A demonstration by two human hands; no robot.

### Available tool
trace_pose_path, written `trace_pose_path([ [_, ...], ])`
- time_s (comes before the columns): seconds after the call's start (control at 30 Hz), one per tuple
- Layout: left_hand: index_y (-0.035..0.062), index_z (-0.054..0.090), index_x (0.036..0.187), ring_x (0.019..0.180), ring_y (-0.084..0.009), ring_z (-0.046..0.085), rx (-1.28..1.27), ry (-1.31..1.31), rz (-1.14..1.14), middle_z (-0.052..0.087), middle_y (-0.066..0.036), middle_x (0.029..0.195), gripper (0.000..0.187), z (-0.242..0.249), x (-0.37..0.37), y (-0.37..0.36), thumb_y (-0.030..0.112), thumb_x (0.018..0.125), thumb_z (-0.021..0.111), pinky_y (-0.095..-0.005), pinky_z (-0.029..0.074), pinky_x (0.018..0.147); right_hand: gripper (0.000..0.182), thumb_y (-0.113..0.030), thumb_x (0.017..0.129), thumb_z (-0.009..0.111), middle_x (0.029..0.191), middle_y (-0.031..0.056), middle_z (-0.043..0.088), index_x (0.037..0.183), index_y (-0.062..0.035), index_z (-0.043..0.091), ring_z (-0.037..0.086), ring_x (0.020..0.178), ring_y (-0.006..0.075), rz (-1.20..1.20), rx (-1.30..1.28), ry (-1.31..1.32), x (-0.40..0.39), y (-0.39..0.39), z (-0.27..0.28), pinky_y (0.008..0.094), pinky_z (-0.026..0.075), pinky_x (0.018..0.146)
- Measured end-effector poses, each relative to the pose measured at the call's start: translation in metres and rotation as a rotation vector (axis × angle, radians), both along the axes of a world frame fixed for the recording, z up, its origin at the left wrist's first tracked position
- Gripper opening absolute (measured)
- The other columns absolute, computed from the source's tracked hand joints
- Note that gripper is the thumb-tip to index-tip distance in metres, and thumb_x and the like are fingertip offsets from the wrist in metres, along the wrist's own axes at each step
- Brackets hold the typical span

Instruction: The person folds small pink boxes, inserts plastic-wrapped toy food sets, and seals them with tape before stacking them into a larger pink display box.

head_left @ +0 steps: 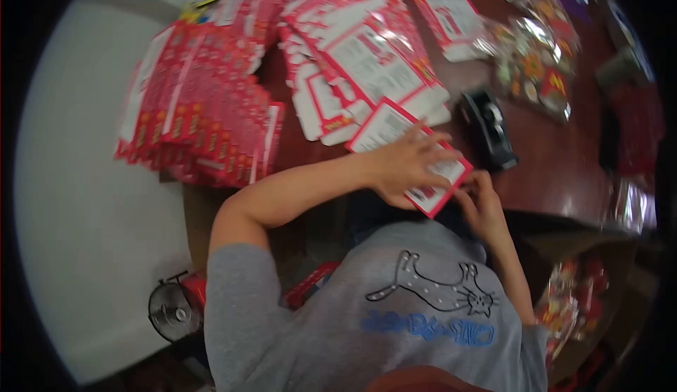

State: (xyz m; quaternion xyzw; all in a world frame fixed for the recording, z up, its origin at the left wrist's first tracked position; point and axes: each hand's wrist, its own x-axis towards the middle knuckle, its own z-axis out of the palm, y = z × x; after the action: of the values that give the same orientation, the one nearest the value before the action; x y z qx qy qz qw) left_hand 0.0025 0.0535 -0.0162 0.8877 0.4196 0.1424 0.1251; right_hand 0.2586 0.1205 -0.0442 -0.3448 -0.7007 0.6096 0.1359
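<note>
A flat red-and-white printed packet (381,125) is tilted at the table's front edge. My left hand (409,165) lies across its printed face, fingers wrapped over it and gripping it. At the packet's lower right edge is my right hand (484,207), its fingers bent and pinching the border; the thumb contact is partly blurred. Just right of the packet sits a black desktop device (488,129), possibly a hole punch. Behind the packet spreads a loose pile of similar red-and-white packets (374,64).
Tightly lined-up red packets (201,103) fill the table's left side. Another packet (451,18) lies at the back, beside clear bags of small colourful items (532,67). More bags (575,300) are low at the right. A round black fan-like object (176,311) stands lower left.
</note>
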Motion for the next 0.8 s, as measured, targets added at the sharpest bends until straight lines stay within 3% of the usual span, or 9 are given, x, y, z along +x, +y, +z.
trace_pose_path([
  [0.13, 0.0301, 0.064, 0.12, 0.137, -0.0454, 0.033, 0.122, -0.298, 0.093, 0.044, -0.014, 0.146, 0.066, 0.046, 0.008, -0.008, 0.041, 0.059, 0.087, -0.0681, 0.025, 0.107, 0.018, -0.019, 0.102, 0.062, 0.079, -0.004, 0.048, 0.107, -0.0106, 0.046, 0.041, 0.06, 0.003, -0.141, -0.342, 0.448, 0.003, 0.004, -0.014, 0.0199, 0.033, 0.052],
  [0.27, 0.0291, 0.064, 0.12, 0.137, -0.0441, 0.034, 0.441, -0.126, 0.376, 0.042, -0.014, 0.147, 0.069, 0.153, 0.016, -0.02, 0.042, 0.056, 0.089, -0.0652, 0.026, 0.108, 0.025, -0.023, 0.097, 0.068, 0.089, -0.0008, 0.052, 0.103, -0.0071, 0.05, 0.048, 0.07, 0.0041, 0.011, -0.12, 0.63, 0.009, -0.007, 0.057, 0.0198, 0.038, 0.06],
  [0.4, 0.0146, 0.058, 0.134, 0.126, -0.0366, 0.053, 0.798, 0.26, 0.809, 0.054, -0.017, 0.136, 0.067, 0.269, -0.078, -0.029, 0.038, 0.076, 0.083, -0.0435, 0.044, 0.106, 0.023, -0.011, 0.094, 0.07, 0.099, 0.0027, 0.06, 0.11, -0.0038, 0.055, 0.055, 0.083, 0.0067, -0.261, 0.465, 0.268, 0.018, 0.064, 0.109, 0.0223, 0.046, 0.073],
  [0.43, 0.0134, 0.056, 0.137, 0.125, -0.0368, 0.056, 0.689, 0.532, 1.122, 0.054, -0.02, 0.137, 0.07, 0.292, -0.127, -0.043, 0.042, 0.079, 0.082, -0.0451, 0.045, 0.106, 0.035, -0.017, 0.09, 0.076, 0.107, 0.007, 0.065, 0.117, -0.0028, 0.056, 0.062, 0.093, 0.015, -0.342, 0.66, 0.163, 0.019, 0.095, 0.108, 0.0271, 0.05, 0.08],
  [0.5, 0.0105, 0.051, 0.142, 0.123, -0.0376, 0.059, 0.289, 0.455, 1.468, 0.051, -0.024, 0.14, 0.075, 0.309, -0.226, -0.058, 0.047, 0.083, 0.079, -0.0475, 0.052, 0.098, 0.054, -0.03, 0.084, 0.081, 0.116, 0.0135, 0.065, 0.127, -0.0095, 0.056, 0.063, 0.11, 0.0281, -0.358, 1.082, 0.048, 0.023, 0.158, 0.07, 0.0408, 0.05, 0.092],
  [0.57, 0.0095, 0.048, 0.146, 0.124, -0.0373, 0.059, -0.067, 0.169, 1.541, 0.05, -0.026, 0.141, 0.079, 0.313, -0.298, -0.08, 0.048, 0.083, 0.078, -0.0474, 0.057, 0.092, 0.087, -0.039, 0.076, 0.085, 0.141, 0.016, 0.053, 0.148, -0.0152, 0.041, 0.046, 0.135, 0.0342, -0.17, 1.271, -0.045, 0.019, 0.205, 0.045, 0.0494, 0.04, 0.108],
  [0.63, 0.0094, 0.047, 0.147, 0.126, -0.0364, 0.058, -0.231, 0.108, 1.564, 0.05, -0.027, 0.141, 0.08, 0.3, -0.31, -0.095, 0.048, 0.084, 0.077, -0.0465, 0.058, 0.091, 0.103, -0.044, 0.071, 0.087, 0.148, 0.016, 0.047, 0.153, -0.0178, 0.032, 0.038, 0.141, 0.0371, -0.14, 1.33, -0.26, 0.009, 0.223, 0.036, 0.054, 0.033, 0.113],
  [0.73, 0.0101, 0.047, 0.147, 0.129, -0.0346, 0.056, -0.033, 0.337, 1.572, 0.051, -0.024, 0.143, 0.077, 0.288, -0.285, -0.095, 0.048, 0.086, 0.075, -0.0502, 0.053, 0.097, 0.126, -0.053, 0.062, 0.089, 0.158, 0.0161, 0.036, 0.16, -0.0217, 0.016, 0.024, 0.149, 0.0412, -0.034, 1.348, -0.564, 0.003, 0.26, 0.039, 0.0614, 0.018, 0.119],
  [0.8, 0.0112, 0.049, 0.145, 0.132, -0.0343, 0.053, 0.365, 0.952, 1.305, 0.051, -0.02, 0.145, 0.07, 0.288, -0.239, -0.076, 0.048, 0.089, 0.071, -0.0526, 0.044, 0.105, 0.134, -0.057, 0.057, 0.09, 0.155, 0.0165, 0.041, 0.161, -0.0221, 0.015, 0.026, 0.148, 0.0423, 0.031, 1.266, -0.693, 0.002, 0.274, 0.041, 0.0634, 0.012, 0.12],
])
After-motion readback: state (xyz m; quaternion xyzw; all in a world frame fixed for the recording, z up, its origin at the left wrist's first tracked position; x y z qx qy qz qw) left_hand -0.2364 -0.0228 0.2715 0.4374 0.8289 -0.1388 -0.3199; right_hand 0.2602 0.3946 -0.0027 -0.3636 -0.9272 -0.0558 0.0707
